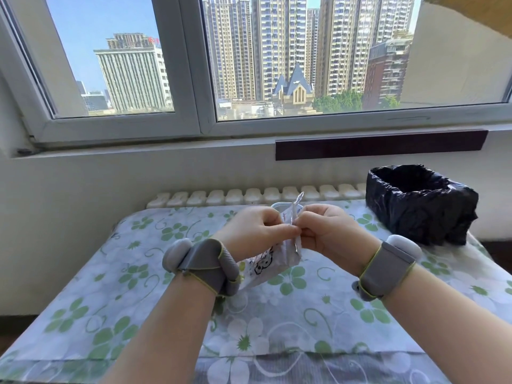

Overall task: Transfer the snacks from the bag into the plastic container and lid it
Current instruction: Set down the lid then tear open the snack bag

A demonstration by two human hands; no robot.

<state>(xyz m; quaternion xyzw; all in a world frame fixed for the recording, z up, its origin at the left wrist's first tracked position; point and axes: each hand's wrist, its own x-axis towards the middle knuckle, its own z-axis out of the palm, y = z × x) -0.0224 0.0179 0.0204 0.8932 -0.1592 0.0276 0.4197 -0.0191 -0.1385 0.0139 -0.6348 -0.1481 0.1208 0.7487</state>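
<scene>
Both hands (293,234) pinch the snack bag (273,263) mid-table, bin (418,206) far right.

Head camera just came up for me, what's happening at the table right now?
A person is working on a small printed snack bag, held up over the flowered tablecloth. The left hand and right hand both pinch its top edge close together, as if to tear it open. Whether it is open yet cannot be told. The clear plastic container sits just behind the hands, mostly hidden; no lid is visible. A bin lined with a black bag stands at the table's far right.
</scene>
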